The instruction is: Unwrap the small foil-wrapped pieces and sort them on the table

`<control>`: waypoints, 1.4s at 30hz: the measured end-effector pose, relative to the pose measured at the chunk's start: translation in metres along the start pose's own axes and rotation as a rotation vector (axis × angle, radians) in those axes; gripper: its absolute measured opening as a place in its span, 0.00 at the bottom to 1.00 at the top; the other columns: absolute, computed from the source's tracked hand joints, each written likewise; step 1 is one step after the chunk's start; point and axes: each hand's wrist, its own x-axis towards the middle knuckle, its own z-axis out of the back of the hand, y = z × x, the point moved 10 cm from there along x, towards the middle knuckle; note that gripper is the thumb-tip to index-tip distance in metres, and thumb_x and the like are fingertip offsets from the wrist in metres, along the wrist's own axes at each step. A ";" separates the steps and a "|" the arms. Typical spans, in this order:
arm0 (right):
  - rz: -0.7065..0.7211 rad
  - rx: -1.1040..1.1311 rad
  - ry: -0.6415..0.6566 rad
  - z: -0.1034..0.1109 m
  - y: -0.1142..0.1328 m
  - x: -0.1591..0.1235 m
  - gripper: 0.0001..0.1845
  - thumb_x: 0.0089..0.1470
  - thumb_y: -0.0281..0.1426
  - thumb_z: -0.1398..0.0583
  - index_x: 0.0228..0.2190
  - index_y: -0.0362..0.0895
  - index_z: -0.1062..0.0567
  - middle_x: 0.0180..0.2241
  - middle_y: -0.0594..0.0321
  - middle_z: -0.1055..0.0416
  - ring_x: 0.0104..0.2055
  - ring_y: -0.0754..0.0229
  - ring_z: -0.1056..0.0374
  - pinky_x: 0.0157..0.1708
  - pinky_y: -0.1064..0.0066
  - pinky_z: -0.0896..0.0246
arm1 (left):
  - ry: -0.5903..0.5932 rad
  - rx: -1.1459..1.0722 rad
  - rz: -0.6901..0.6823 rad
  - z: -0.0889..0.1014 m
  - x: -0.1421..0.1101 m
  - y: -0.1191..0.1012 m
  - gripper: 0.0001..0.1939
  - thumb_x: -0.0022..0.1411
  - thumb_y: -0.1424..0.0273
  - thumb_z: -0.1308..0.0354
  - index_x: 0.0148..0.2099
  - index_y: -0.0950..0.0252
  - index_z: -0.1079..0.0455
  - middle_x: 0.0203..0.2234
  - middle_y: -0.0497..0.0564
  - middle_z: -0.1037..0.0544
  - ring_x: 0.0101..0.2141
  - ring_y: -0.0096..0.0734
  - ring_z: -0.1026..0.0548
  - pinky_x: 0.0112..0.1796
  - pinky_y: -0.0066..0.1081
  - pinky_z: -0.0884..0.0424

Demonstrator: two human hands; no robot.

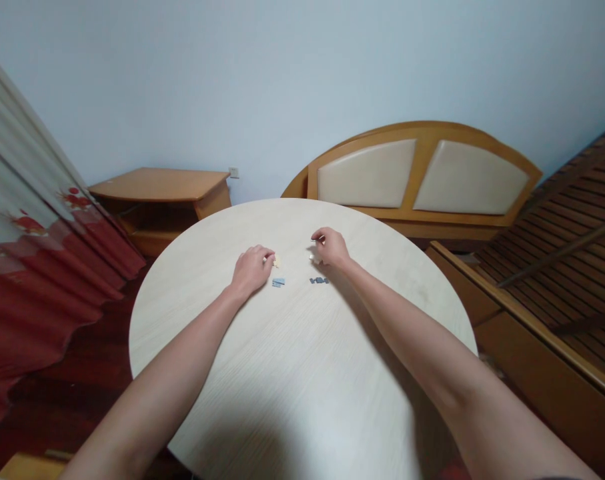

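My right hand [333, 248] is raised slightly over the far middle of the round table, its thumb and fingertips pinching a small dark piece [313, 240]. Just below those fingers lies a small whitish piece [311, 258], partly covered by the hand. Nearer to me sits a group of small dark grey pieces [319, 281]. My left hand [253, 268] rests on the table with bent, closed fingers beside some small cream-coloured pieces [277, 262]. Whatever its fingertips hold is too small to name. Blue-grey flat pieces [278, 283] lie close to that wrist.
The pale round table [282, 360] fills the middle. Behind it stand a wooden cabinet [165, 183] on the left and a bed headboard [422, 170] on the right. Wooden slats [567, 247] lean at the right, and a red and white curtain [37, 260] hangs at the left.
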 end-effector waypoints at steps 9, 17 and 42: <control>0.519 0.283 -0.133 0.017 0.077 -0.092 0.14 0.53 0.19 0.41 0.40 0.46 0.25 0.36 0.58 0.25 0.40 0.54 0.30 0.42 0.62 0.38 | 0.124 -0.085 -0.231 -0.011 -0.015 -0.053 0.10 0.68 0.65 0.42 0.48 0.61 0.23 0.41 0.53 0.18 0.42 0.38 0.22 0.46 0.37 0.30; 0.542 0.204 -0.137 0.013 0.076 -0.091 0.08 0.57 0.24 0.40 0.40 0.45 0.24 0.37 0.56 0.24 0.41 0.53 0.31 0.42 0.62 0.42 | 0.101 -0.039 -0.264 -0.010 -0.014 -0.052 0.09 0.68 0.66 0.42 0.41 0.64 0.23 0.38 0.53 0.18 0.38 0.36 0.23 0.43 0.36 0.31; 0.428 0.224 0.029 -0.005 0.049 -0.092 0.06 0.59 0.31 0.38 0.36 0.44 0.19 0.39 0.54 0.25 0.44 0.52 0.30 0.47 0.60 0.34 | 0.656 0.079 0.130 -0.021 -0.023 0.018 0.18 0.60 0.55 0.43 0.36 0.65 0.23 0.30 0.53 0.20 0.29 0.34 0.28 0.31 0.30 0.40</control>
